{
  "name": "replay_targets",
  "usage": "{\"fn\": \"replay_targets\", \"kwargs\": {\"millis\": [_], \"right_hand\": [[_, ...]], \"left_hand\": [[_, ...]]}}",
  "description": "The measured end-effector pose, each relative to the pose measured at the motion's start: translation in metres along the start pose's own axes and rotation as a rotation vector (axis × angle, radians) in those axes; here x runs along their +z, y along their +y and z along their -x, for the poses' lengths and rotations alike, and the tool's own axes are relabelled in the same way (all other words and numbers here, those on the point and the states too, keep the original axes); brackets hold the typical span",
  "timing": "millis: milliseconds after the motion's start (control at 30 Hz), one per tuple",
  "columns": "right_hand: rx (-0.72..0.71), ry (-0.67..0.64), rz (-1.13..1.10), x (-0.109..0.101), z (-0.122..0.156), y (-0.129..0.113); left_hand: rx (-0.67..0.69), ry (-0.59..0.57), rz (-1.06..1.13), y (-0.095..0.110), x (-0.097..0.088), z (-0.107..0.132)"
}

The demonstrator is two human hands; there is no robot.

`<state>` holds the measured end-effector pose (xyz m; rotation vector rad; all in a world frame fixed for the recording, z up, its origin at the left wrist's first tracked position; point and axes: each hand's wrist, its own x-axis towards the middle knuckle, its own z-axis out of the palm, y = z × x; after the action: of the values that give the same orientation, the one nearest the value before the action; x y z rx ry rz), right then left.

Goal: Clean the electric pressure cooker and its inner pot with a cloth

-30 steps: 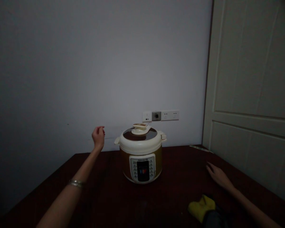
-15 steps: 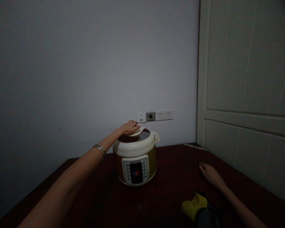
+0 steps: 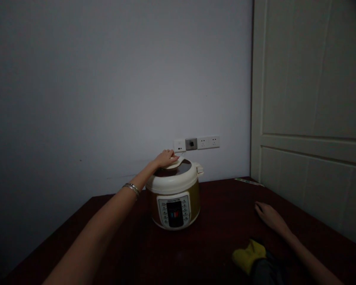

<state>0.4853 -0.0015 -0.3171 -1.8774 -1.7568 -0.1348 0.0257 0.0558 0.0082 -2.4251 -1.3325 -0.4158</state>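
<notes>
A white and gold electric pressure cooker [image 3: 195, 194] stands upright on the dark red table, its dark display panel [image 3: 175, 214] facing me. My left hand [image 3: 166, 158] is wrapped over the pale handle [image 3: 178, 162] on top of its lid, which sits on the body. A bracelet [image 3: 132, 189] circles my left wrist. Away to the right, my right hand [image 3: 269, 215] rests on the table, fingers lying loosely on the surface and holding nothing. Nearer to me, beside my right forearm, lies a yellow and dark grey cloth-like item [image 3: 250, 255], partly lost in shadow.
Behind the cooker, a row of wall sockets [image 3: 208, 142] and a grey switch plate [image 3: 191, 144] are set in the pale wall. A thin printed strip [image 3: 249, 182] lies along the table's back edge. A panelled white door [image 3: 308, 99] borders the table [image 3: 219, 229] on the right.
The whole view has shifted slightly, so everything appears a little farther right. My left hand stays on the lid handle, and my right hand stays on the table.
</notes>
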Motion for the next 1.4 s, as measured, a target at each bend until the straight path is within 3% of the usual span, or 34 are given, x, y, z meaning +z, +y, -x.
{"fn": "replay_targets", "kwargs": {"millis": [1100,1400], "right_hand": [[0.025,-0.029,0.034,-0.004,0.001,-0.002],[0.031,-0.014,0.018,0.001,0.0,0.003]], "left_hand": [[-0.133,0.021,-0.029,0.005,0.005,0.001],[-0.292,0.042,-0.083,0.014,0.01,-0.001]]}}
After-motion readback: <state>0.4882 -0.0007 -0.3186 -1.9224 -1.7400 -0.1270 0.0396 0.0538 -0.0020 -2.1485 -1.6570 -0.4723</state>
